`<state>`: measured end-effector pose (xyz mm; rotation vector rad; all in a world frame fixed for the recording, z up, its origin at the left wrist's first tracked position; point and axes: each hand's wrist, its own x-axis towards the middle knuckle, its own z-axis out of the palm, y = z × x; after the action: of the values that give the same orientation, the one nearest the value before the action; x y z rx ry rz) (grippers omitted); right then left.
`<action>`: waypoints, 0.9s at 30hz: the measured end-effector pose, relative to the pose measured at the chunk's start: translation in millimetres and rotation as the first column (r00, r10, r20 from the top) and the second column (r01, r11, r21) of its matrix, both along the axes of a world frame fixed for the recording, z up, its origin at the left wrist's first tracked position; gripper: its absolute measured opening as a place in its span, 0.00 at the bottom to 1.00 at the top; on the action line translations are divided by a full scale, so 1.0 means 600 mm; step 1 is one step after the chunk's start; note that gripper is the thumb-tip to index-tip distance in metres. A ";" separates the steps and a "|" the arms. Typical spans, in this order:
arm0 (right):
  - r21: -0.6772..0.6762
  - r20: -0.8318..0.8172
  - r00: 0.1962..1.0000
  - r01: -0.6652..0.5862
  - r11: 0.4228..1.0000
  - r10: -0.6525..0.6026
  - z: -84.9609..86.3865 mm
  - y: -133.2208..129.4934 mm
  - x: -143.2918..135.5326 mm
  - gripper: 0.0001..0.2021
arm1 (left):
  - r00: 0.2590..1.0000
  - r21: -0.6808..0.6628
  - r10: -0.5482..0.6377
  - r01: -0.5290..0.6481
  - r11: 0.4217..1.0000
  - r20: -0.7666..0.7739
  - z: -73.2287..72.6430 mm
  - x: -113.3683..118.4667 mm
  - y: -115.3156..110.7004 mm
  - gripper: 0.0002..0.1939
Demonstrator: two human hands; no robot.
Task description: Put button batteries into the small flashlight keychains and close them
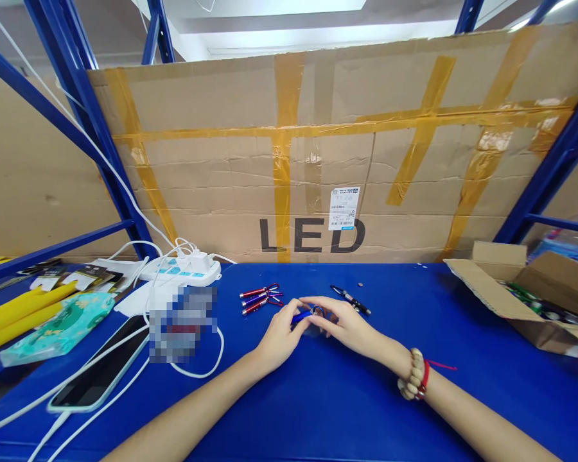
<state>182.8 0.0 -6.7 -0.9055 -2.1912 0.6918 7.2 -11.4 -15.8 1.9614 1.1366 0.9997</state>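
A small blue keychain light [300,317] is held between my two hands over the blue table [289,398]. My left hand [283,330] pinches its body. At its ring end, the curled fingers of my right hand [340,323] close on the metal ring [317,310]. Just left of my hands lie several similar lights with clips, among them a red one [254,307] and a purple one [256,298]. Behind my right hand rests a black pen-like item [350,299], with a tiny round piece [360,284] near it.
An open cardboard box [491,292] holding small items stands at right. At left are a white power strip [183,271], a phone [101,366], white cables, a teal pouch [58,327] and yellow rolls [24,314]. Behind stands a taped cardboard sheet [212,192].
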 end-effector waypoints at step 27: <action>0.257 0.524 0.358 0.798 0.545 -0.773 0.026 0.074 0.173 0.08 | 0.989 0.023 0.137 -0.136 0.990 -0.049 -0.008 0.003 0.007 0.09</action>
<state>286.5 44.2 9.0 -2.2387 -1.7981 -0.0797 8.9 -7.4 -20.4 1.9559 1.3089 1.0401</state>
